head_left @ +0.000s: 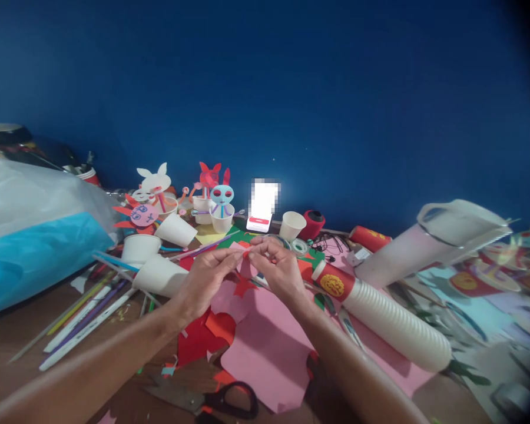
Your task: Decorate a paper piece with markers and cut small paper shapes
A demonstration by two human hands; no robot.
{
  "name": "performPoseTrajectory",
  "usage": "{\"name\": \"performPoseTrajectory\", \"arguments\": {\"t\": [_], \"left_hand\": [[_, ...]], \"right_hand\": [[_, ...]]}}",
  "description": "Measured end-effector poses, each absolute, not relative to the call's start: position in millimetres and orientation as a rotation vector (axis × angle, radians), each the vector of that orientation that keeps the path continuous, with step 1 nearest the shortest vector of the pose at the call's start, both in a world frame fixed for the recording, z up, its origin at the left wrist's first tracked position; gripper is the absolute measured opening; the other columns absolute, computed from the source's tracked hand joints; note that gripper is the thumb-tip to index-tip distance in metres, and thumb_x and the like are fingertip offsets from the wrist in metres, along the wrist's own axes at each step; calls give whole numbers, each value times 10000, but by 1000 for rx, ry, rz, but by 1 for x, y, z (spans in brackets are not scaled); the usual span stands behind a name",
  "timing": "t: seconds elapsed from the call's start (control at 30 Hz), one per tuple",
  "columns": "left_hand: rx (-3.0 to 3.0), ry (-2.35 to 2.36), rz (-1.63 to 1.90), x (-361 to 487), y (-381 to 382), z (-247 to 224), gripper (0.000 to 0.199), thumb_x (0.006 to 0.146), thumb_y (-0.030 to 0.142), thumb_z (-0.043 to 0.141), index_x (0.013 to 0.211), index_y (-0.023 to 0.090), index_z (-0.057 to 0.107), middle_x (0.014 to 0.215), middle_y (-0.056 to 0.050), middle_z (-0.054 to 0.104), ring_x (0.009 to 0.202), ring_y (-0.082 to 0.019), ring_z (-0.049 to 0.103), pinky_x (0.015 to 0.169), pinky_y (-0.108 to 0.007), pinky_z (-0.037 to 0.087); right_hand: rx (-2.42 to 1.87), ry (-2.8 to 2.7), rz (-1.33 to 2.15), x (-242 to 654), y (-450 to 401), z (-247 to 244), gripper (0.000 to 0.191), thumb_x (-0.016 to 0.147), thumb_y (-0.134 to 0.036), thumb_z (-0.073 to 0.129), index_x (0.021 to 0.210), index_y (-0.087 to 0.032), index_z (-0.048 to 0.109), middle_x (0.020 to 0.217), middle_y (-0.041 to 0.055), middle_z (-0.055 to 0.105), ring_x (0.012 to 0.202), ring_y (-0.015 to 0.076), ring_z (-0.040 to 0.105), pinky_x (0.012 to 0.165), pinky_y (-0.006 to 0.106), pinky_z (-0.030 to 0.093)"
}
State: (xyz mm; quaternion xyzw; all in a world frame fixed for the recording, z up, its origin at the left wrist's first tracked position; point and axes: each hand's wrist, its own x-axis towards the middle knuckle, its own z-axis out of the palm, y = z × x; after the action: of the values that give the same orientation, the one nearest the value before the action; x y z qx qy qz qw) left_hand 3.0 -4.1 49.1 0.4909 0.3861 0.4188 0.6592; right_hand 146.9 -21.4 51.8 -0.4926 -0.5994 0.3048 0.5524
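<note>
Both hands meet at the middle, above a large pink paper sheet [269, 347]. My left hand [209, 274] pinches the left edge of a small pink paper piece [246, 268]. On its other side my right hand [276, 268] grips the same piece, thumb and fingertips closed. A bit of red paper shows between the fingertips. Just below the hands lies a red star-like scrap [244, 285], with an orange-red cut shape [221, 327] and red paper [194, 347] further down.
Scissors [198, 400] lie at the front. Left stand paper cups [161, 275], paper figures [222, 194], pens [86, 312] and a plastic bag [39, 229]. A lit phone [260, 209] stands behind. Stacked cups [393, 318] and a white jug [424, 241] are right.
</note>
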Motion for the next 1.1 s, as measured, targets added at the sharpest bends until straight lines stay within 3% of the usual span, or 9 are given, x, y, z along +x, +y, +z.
{"name": "performPoseTrajectory", "arguments": {"t": [0.43,1.1], "left_hand": [[1277,993,942,4,-7,60,209,699,333,580,780,174,690,599,7,605,565,-109,509,549,-214,422],[1344,942,951,2,-7,54,186,707,301,577,797,172,677,690,-4,636,626,-113,516,596,-215,403]], "right_hand": [[-1206,-1468,628,146,-23,53,99,722,-173,528,662,-188,606,885,39,591,886,178,549,788,299,397],[-1252,-1512,551,141,-28,53,119,730,-149,494,624,-193,524,880,32,571,889,175,517,807,316,376]]}}
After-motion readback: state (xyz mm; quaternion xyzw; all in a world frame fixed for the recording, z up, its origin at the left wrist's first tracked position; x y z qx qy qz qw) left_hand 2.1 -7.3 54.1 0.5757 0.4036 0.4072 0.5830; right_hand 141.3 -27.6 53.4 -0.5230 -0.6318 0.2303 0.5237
